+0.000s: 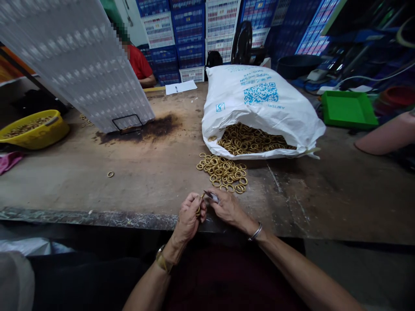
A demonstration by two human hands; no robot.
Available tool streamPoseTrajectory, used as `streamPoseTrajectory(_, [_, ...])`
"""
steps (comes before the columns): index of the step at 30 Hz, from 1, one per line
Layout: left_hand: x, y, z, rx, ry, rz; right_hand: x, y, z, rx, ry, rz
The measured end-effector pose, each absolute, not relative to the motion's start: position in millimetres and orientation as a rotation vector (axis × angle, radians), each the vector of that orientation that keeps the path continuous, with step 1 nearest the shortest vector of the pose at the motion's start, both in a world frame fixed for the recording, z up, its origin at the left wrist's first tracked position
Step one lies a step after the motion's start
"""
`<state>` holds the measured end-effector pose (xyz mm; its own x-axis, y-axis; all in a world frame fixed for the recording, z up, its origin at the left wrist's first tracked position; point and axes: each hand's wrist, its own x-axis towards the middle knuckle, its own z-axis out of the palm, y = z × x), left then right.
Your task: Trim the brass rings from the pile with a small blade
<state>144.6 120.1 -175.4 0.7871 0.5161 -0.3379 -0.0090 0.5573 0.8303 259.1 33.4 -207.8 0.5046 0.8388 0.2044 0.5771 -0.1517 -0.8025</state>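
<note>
"RESIN" is printed on the white sack [256, 110]; rings [198, 211] are pinched by the left hand [190, 215], a pointed tool [212, 197] by the right hand [231, 208].

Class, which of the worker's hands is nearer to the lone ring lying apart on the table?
Left. The left hand is to the right of the lone ring, nearer the camera; the right hand is farther right, beyond the left.

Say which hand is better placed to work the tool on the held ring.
Likely the right hand: it grips the tool, whose dark tip sits close to the ring pinched in the left hand.
</note>
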Motion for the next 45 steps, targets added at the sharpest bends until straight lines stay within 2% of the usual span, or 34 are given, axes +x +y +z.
streamPoseTrajectory(16, [138.6,123.1,-188.6,1.236,0.568,0.354,251.2,28.4,-188.5,-1.860,-1.340,0.461])
streamPoseTrajectory(23, [128.9,114.5,-172.7,1.180,0.558,0.288,252.9,25.1,-196.9,-2.161,-1.322,0.330])
streamPoseTrajectory(27, [125.1,108.3,-154.2,1.011,0.491,0.219,272.1,11.1,-209.5,-2.353,-1.197,0.178])
streamPoseTrajectory(31, [134.0,110.0,-155.3,0.829,0.625,0.268,284.1,2.0,-212.0,-2.450,-1.069,0.076])
streamPoseTrajectory(45, [138.7,119.2,-168.8,0.456,0.685,0.195,275.0,10.2,-203.9,-2.421,-1.217,0.185])
